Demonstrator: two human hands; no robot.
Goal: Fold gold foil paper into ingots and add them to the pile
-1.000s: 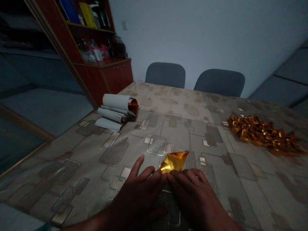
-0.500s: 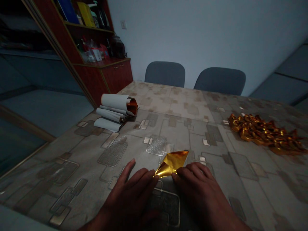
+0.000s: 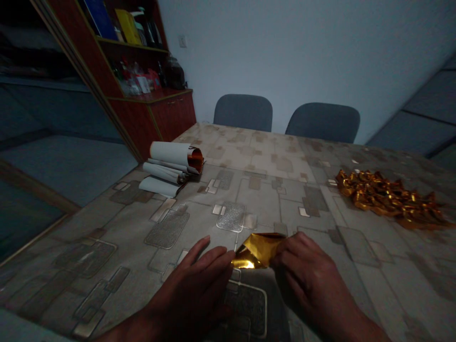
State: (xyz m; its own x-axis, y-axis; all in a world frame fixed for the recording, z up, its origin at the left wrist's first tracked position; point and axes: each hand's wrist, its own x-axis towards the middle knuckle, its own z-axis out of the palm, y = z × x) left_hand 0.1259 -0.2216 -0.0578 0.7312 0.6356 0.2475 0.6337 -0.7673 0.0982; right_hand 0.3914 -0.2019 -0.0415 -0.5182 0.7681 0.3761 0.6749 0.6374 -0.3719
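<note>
The **right hand** (image 3: 309, 280) lay curled over the right end of a folded gold foil sheet (image 3: 257, 251), its fingers (image 3: 290, 249) covering that end; the thumb was hidden, so I cannot tell whether it pinched the foil. The **left hand** (image 3: 192, 289) was open, its fingers together and extended, with the fingertips (image 3: 228, 264) at or just beside the sheet's left corner. The sheet lay between the hands at the lower middle of the frame, its shiny gold face up, above a pale rectangular outline in the patterned table cover (image 3: 270, 199).

At the upper left of the table sat a pile of rolled paper sheets (image 3: 170, 156), with copper-coloured foil showing inside the top roll's open end. A heap of crumpled gold foil pieces (image 3: 386, 199) lay toward the right edge of the frame. Beyond the table stood two grey chairs (image 3: 243, 113) (image 3: 323, 123), and a red wooden cabinet (image 3: 171, 114) rose at the upper left.
</note>
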